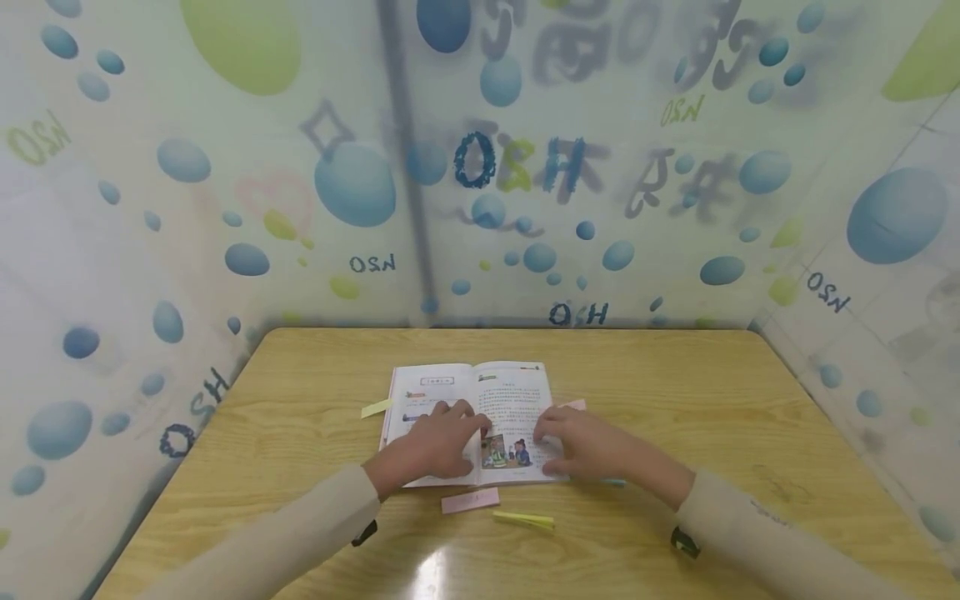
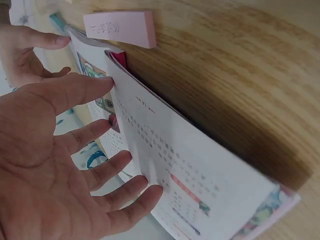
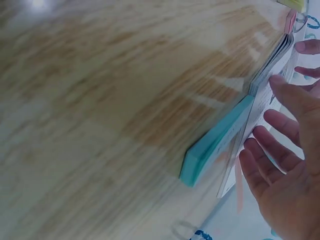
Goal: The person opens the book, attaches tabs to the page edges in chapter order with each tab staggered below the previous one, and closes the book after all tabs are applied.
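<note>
An open book lies on the table, with lines of printed text and a colored picture low on its right page. My left hand rests over the left page near the middle fold. Its fingers are spread and slightly bent, with the fingertips on the paper in the left wrist view. At the right page's outer edge is my right hand, fingers loosely bent. The right wrist view shows its thumb and fingertips along the page edge, nothing pinched between them. Beside that edge stands a teal sticky-note pad.
A pink pad with handwriting and a yellow strip lie in front of the book. Another yellow strip is at its left, and a pink one behind my right hand. Patterned walls enclose the wooden table.
</note>
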The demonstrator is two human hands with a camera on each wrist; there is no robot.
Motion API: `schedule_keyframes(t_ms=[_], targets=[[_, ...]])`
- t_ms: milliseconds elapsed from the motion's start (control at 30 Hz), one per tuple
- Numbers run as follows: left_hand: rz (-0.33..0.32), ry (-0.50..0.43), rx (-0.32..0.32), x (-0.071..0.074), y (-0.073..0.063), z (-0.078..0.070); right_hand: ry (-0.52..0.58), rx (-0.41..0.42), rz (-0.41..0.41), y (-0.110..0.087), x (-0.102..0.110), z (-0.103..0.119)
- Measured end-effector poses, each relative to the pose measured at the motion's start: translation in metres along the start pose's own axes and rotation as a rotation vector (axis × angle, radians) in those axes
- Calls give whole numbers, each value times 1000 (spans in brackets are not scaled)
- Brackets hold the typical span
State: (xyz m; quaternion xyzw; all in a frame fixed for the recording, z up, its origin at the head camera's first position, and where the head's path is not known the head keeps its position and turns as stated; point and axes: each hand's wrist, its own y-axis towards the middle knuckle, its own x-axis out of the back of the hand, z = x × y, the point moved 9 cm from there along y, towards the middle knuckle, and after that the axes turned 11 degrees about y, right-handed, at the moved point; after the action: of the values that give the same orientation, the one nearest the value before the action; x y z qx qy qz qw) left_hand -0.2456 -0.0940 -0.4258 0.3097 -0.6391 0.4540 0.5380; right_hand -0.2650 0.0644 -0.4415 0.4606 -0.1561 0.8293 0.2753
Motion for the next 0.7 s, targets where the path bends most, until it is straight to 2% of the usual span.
schedule_keyframes(t_ms=[400,600,700], targets=[[9,-71,-74,-15,-24,15,-20,-9,52,-7,-6,3],[-23,-107,-126,-18,-27,20,-30,-12,42,-8,-5,8],[-25,-112,-130,-17,-28,21,-31,-24,36,-9,-4,9]])
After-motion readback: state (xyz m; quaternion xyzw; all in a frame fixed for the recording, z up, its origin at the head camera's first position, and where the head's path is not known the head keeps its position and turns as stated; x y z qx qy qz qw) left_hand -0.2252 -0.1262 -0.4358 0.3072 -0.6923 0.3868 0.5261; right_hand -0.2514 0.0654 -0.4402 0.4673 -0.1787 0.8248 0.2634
